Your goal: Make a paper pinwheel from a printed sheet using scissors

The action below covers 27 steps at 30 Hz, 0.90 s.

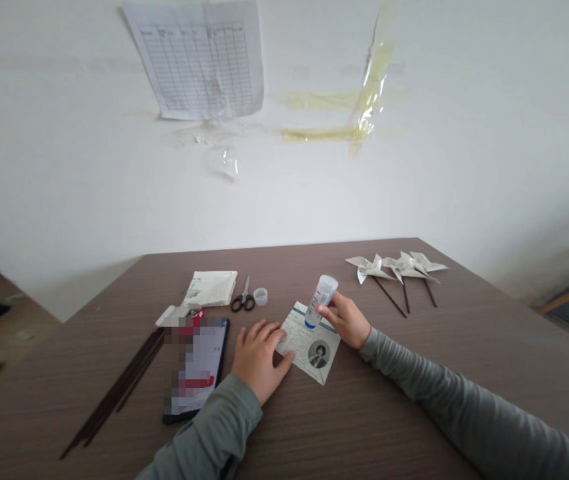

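Observation:
My right hand (348, 320) is closed round a glue stick (322, 300), tilted with its blue end down against a square of printed paper (300, 341). The paper bears a round black-and-white portrait and lies turned cornerwise on the table. My left hand (260, 357) rests with fingers spread, fingertips and thumb on the paper's left edge. A clear round cap (260, 296) lies beyond my left hand, beside black-handled scissors (244, 297).
A stack of printed paper squares (211, 288) lies at the back left. Nearer are a phone (198, 373) and several thin dark sticks (119, 383). Several paper pinwheels (403, 267) on sticks lie at the back right. The table (414, 420) meets a white wall.

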Each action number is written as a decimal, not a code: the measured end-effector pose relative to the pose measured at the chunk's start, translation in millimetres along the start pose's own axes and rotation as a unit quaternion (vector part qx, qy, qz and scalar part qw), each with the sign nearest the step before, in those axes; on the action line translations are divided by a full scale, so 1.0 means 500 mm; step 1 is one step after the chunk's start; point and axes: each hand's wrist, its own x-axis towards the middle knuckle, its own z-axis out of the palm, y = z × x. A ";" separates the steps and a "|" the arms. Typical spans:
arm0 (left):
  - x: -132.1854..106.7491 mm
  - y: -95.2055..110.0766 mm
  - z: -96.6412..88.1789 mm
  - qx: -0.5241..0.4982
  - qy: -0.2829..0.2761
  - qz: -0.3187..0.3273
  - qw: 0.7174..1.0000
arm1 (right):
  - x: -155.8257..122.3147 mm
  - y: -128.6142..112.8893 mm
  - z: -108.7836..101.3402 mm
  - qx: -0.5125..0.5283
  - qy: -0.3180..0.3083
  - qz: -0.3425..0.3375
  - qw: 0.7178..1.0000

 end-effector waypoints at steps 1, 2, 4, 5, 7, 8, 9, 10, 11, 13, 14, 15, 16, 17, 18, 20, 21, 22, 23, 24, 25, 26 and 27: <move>0.000 0.000 0.001 -0.001 0.001 -0.004 1.000 | 0.000 -0.001 -0.002 0.012 -0.005 0.000 1.000; 0.000 0.000 0.000 -0.004 -0.003 -0.005 1.000 | -0.001 -0.002 -0.003 0.023 -0.013 0.000 1.000; -0.001 -0.003 -0.004 -0.014 -0.012 -0.004 1.000 | -0.004 -0.008 -0.002 0.028 -0.033 -0.003 0.999; -0.001 -0.004 -0.008 -0.019 -0.018 0.001 1.000 | -0.006 -0.011 -0.001 0.027 -0.042 -0.006 0.999; -0.003 -0.007 -0.016 -0.025 -0.026 0.008 0.999 | -0.009 -0.018 0.001 0.019 -0.059 -0.014 0.998; -0.003 -0.007 -0.020 -0.026 -0.029 0.009 0.999 | -0.010 -0.020 0.001 0.015 -0.066 -0.017 0.998; -0.003 -0.007 -0.023 -0.024 -0.029 0.006 0.999 | -0.010 -0.023 0.001 0.012 -0.074 -0.020 0.997; -0.004 -0.007 -0.026 -0.023 -0.030 0.001 0.999 | -0.010 -0.024 -0.001 0.011 -0.082 -0.022 0.996; -0.004 -0.006 -0.027 -0.021 -0.032 -0.002 0.999 | -0.010 -0.025 -0.003 0.011 -0.090 -0.026 0.996; -0.003 -0.006 -0.028 -0.020 -0.035 -0.002 0.999 | -0.009 -0.026 -0.008 0.010 -0.101 -0.035 0.994; -0.003 -0.006 -0.027 -0.019 -0.037 -0.001 0.999 | -0.009 -0.026 -0.010 0.009 -0.104 -0.039 0.994; -0.003 -0.007 -0.025 -0.018 -0.039 0.001 0.999 | -0.010 -0.026 -0.011 0.006 -0.107 -0.042 0.993; -0.003 -0.008 -0.024 -0.017 -0.041 0.003 0.999 | -0.011 -0.027 -0.011 0.002 -0.107 -0.043 0.993; -0.004 -0.010 -0.022 -0.017 -0.041 0.002 0.999 | -0.011 -0.028 -0.011 -0.001 -0.107 -0.042 0.993; -0.004 -0.011 -0.020 -0.017 -0.040 0.000 0.999 | -0.012 -0.029 -0.010 -0.005 -0.107 -0.040 0.993; -0.005 -0.015 -0.017 -0.016 -0.038 -0.003 0.999 | -0.014 -0.033 -0.008 -0.014 -0.102 -0.037 0.994; -0.005 -0.016 -0.016 -0.015 -0.037 -0.003 0.999 | -0.015 -0.035 -0.006 -0.019 -0.098 -0.034 0.994; -0.005 -0.017 -0.016 -0.013 -0.036 -0.003 0.999 | -0.015 -0.038 -0.005 -0.024 -0.095 -0.032 0.995; -0.006 -0.017 -0.016 -0.011 -0.036 -0.002 0.999 | -0.015 -0.041 -0.005 -0.029 -0.093 -0.029 0.995; -0.006 -0.017 -0.017 -0.010 -0.036 -0.002 0.999 | -0.016 -0.043 -0.004 -0.036 -0.094 -0.027 0.995; -0.006 -0.016 -0.018 -0.009 -0.035 -0.002 0.999 | -0.016 -0.046 -0.004 -0.044 -0.096 -0.027 0.994; -0.006 -0.015 -0.020 -0.009 -0.034 -0.004 0.999 | -0.016 -0.048 -0.004 -0.053 -0.099 -0.029 0.993; -0.005 -0.013 -0.023 -0.010 -0.033 -0.006 0.999 | -0.016 -0.050 -0.005 -0.062 -0.101 -0.032 0.992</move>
